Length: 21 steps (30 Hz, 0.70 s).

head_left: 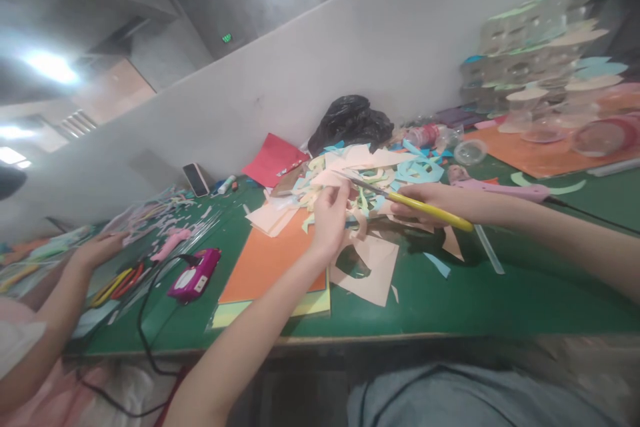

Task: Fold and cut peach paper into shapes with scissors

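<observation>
Right grip (425,203) closed on yellow-handled scissors (400,199), left grip (330,217) pinching peach paper (327,178) at the blades, coloured scraps (380,170) heaped behind, green counter (450,300)

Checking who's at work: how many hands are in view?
3: left hand on paper scraps, right hand holding yellow scissors, co-worker's hand far left; others may be hidden.

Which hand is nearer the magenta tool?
Left. The left hand, pinching paper, is up and right of the magenta tool, across the orange sheet. The right hand, holding scissors, is even farther right.
</observation>
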{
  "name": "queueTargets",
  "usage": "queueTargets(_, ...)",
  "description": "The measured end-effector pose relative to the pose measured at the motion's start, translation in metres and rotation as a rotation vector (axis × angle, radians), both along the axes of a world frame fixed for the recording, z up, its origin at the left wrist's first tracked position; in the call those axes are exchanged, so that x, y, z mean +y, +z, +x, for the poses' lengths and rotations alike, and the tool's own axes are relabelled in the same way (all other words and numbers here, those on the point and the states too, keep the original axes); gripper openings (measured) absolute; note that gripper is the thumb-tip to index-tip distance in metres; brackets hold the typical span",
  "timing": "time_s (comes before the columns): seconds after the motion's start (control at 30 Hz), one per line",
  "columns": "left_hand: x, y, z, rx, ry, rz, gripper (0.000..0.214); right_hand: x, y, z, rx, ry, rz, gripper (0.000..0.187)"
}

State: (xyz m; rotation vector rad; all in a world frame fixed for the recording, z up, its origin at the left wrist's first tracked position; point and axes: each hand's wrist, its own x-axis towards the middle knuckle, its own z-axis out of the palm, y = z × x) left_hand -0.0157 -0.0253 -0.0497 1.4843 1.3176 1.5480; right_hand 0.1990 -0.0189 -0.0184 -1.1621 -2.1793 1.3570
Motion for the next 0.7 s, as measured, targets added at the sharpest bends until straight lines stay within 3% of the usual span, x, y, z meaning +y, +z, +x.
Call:
queueTargets(0.2,-0.003,0.002,0.002,0.012,-0.004,-0.047,0.03,-0.007,0.009,-0.004,-0.004,-0.019,0.055,0.072)
queueTargets(0.37,-0.004,0.003,0.004,-0.03,-0.026,-0.021,0.021,0.001,0.001,0.0,-0.01,0.012,0.075,0.071)
queueTargets(0.53,-0.001,0.004,0.002,-0.076,0.033,-0.008,0.02,0.009,-0.009,0.004,-0.087,0.018,0.13,0.066)
queueTargets(0.7,0.0,0.005,0.002,-0.098,0.025,0.016,0.015,0.007,-0.007,0.003,-0.097,0.01,0.141,0.067)
